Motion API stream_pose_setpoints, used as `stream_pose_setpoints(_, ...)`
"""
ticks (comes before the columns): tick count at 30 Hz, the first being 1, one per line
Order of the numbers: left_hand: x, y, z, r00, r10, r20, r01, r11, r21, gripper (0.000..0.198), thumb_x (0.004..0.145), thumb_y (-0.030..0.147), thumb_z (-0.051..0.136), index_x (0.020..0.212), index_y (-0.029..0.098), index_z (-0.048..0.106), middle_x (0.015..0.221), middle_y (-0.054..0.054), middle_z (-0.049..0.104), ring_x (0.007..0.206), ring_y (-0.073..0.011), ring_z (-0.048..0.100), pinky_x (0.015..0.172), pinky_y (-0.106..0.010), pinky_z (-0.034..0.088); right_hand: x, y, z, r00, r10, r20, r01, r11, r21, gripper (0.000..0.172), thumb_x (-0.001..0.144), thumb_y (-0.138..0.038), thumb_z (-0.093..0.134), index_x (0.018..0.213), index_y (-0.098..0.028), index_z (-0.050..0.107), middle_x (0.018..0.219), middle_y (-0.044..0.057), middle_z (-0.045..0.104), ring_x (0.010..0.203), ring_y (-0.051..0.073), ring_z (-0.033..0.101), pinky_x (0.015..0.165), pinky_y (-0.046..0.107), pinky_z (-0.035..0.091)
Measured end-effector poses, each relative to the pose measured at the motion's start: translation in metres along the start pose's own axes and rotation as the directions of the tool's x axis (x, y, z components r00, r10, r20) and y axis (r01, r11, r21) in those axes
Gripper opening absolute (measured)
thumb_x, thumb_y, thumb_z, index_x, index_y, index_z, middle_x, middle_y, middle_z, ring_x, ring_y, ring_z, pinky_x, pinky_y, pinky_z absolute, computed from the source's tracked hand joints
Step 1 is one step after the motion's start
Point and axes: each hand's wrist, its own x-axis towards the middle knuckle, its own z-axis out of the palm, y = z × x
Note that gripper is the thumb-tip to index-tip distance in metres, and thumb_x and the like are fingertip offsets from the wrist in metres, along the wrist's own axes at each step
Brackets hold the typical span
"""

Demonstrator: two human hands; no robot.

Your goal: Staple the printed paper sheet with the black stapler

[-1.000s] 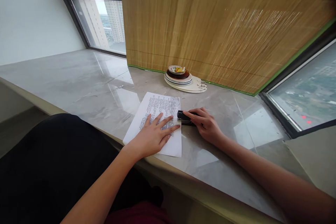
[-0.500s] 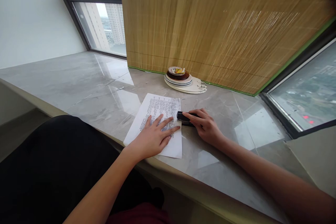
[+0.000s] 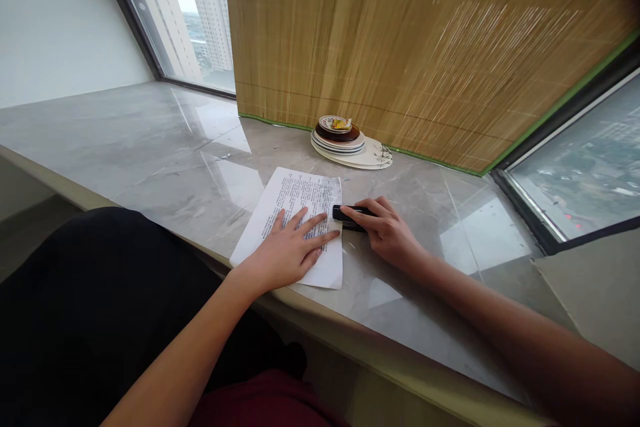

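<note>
Printed paper (image 3: pixel 260 220) lies on the grey marbled ledge, its text running sideways. My left hand (image 3: pixel 287 247) rests flat on it with the fingers spread. Beside the paper's right edge, my right hand (image 3: pixel 390 230) is closed around a black stapler (image 3: pixel 350 217), with the index finger stretched along its top. The stapler's front end overlaps the right margin of the paper. Its rear part is hidden under my palm and fingers. Whether there is one sheet or a stack, I cannot tell.
Behind the paper stands a pile of plates (image 3: pixel 337 147) with a small yellow wrapper (image 3: pixel 341 124) on top. A bamboo blind (image 3: pixel 375 47) hangs along the back. Window panes (image 3: pixel 180 33) are at left and right. The ledge's front edge (image 3: pixel 350 323) runs close to my lap.
The head view has tilted slightly, so the ledge and everything on it sit a little higher. The stapler's front now reaches slightly further over the paper's edge. My left hand keeps its place on the paper.
</note>
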Motion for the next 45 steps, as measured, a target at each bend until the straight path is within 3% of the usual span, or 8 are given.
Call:
stream_pose_setpoints(5, 0.001, -0.001, 0.004, 1.0, 0.0, -0.026, 0.0, 1.0, 0.006, 0.053, 0.107, 0.037, 0.039, 0.158, 0.052, 0.034, 0.169, 0.004, 0.032, 0.156, -0.0395, 0.024, 0.12, -0.075, 0.016, 0.004, -0.005, -0.003, 0.995, 0.007, 0.102, 0.007, 0.989, -0.145, 0.073, 0.084, 0.002, 0.05, 0.146, -0.036, 0.059, 0.118, 0.007, 0.067, 0.102, 0.028, 0.053, 0.088, 0.045, 0.047)
stream_pose_setpoints(9, 0.0, 0.0, 0.001, 1.0, -0.003, -0.008, 0.003, 1.0, 0.031, 0.052, 0.107, 0.037, 0.039, 0.157, 0.05, 0.036, 0.169, 0.002, 0.031, 0.155, -0.0401, 0.026, 0.118, -0.076, 0.021, 0.003, 0.002, 0.005, 0.999, 0.001, -0.037, -0.001, 1.0, -0.007, 0.061, 0.093, -0.005, 0.048, 0.144, -0.035, 0.061, 0.119, 0.007, 0.069, 0.102, 0.026, 0.057, 0.088, 0.043, 0.05)
stream_pose_setpoints(15, -0.001, -0.003, 0.0, 1.0, -0.009, 0.016, 0.008, 0.999, 0.051, 0.053, 0.107, 0.037, 0.039, 0.159, 0.049, 0.034, 0.17, 0.0, 0.028, 0.156, -0.0399, 0.024, 0.118, -0.076, 0.02, 0.002, 0.018, 0.013, 0.889, 0.323, -0.325, -0.308, 0.946, 0.098, 0.051, 0.097, -0.018, 0.049, 0.147, -0.024, 0.057, 0.115, 0.01, 0.071, 0.108, 0.029, 0.062, 0.098, 0.049, 0.051)
stream_pose_setpoints(21, 0.0, -0.001, -0.001, 0.992, -0.035, -0.117, 0.032, 0.999, -0.027, 0.049, 0.106, 0.04, 0.047, 0.154, 0.044, 0.045, 0.165, -0.003, 0.039, 0.153, -0.0367, 0.031, 0.12, -0.071, 0.026, 0.004, 0.022, 0.013, 0.822, 0.506, -0.263, -0.471, 0.862, 0.185, 0.037, 0.084, -0.028, 0.067, 0.12, -0.024, 0.071, 0.111, 0.007, 0.077, 0.1, 0.029, 0.072, 0.095, 0.044, 0.054)
stream_pose_setpoints(27, -0.011, -0.054, -0.031, 0.84, -0.222, -0.495, 0.113, 0.964, -0.24, 0.036, 0.105, 0.027, 0.043, 0.131, 0.026, 0.069, 0.138, -0.008, 0.063, 0.131, -0.0247, 0.057, 0.115, -0.045, 0.045, 0.008, 0.003, 0.006, 0.764, 0.502, -0.406, -0.442, 0.865, 0.238, 0.031, 0.085, -0.039, 0.068, 0.11, -0.021, 0.068, 0.102, 0.008, 0.076, 0.091, 0.029, 0.071, 0.089, 0.046, 0.055)
stream_pose_setpoints(33, -0.046, -0.133, -0.023, 0.646, -0.643, -0.411, 0.701, 0.713, -0.014, 0.042, 0.101, 0.025, 0.044, 0.138, 0.017, 0.063, 0.146, -0.02, 0.057, 0.135, -0.0377, 0.052, 0.114, -0.059, 0.037, 0.049, -0.047, 0.026, 0.878, 0.456, -0.145, -0.356, 0.826, 0.438, 0.022, 0.085, -0.036, 0.068, 0.1, -0.023, 0.058, 0.095, 0.004, 0.07, 0.086, 0.024, 0.067, 0.077, 0.036, 0.053)
stream_pose_setpoints(39, -0.052, -0.133, -0.017, 0.665, -0.645, -0.377, 0.717, 0.693, 0.079, 0.041, 0.101, 0.024, 0.042, 0.136, 0.023, 0.063, 0.145, -0.017, 0.057, 0.133, -0.036, 0.052, 0.112, -0.056, 0.037, 0.096, -0.076, 0.067, 0.91, 0.415, 0.003, -0.357, 0.778, 0.517, 0.024, 0.084, -0.029, 0.064, 0.102, -0.025, 0.049, 0.1, 0.002, 0.067, 0.091, 0.023, 0.065, 0.079, 0.035, 0.051)
stream_pose_setpoints(45, -0.051, -0.134, -0.016, 0.659, -0.644, -0.39, 0.723, 0.685, 0.091, 0.041, 0.102, 0.024, 0.041, 0.136, 0.023, 0.063, 0.144, -0.016, 0.057, 0.13, -0.0351, 0.053, 0.111, -0.053, 0.038, 0.059, -0.063, 0.057, 0.865, 0.502, -0.008, -0.452, 0.787, 0.42, 0.027, 0.083, -0.027, 0.063, 0.105, -0.026, 0.048, 0.096, 0.003, 0.068, 0.086, 0.024, 0.067, 0.075, 0.036, 0.051)
